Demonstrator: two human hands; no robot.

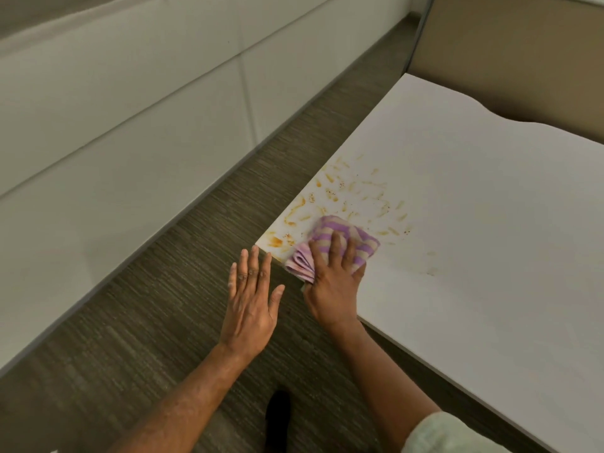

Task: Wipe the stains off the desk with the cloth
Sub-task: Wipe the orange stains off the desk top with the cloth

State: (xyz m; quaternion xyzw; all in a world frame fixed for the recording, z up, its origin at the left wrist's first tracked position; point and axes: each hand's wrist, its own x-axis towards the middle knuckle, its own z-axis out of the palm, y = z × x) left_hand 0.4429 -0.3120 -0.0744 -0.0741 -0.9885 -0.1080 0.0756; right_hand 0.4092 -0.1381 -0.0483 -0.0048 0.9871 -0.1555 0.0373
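Observation:
A white desk (474, 223) fills the right side. Orange-brown stains (353, 194) are smeared over its near left corner, with a few faint marks (431, 263) further right. A folded purple and beige striped cloth (330, 233) lies on the desk at the near edge of the stains. My right hand (333, 282) presses down on the cloth with spread fingers, covering its near half. My left hand (251, 295) hovers flat with straight fingers just off the desk's left corner, holding nothing.
Grey-brown carpet (163, 305) lies left of and below the desk edge. White wall panels (114, 109) run along the far left. A beige partition (510, 60) stands behind the desk. A dark shoe (277, 416) shows on the floor near the bottom.

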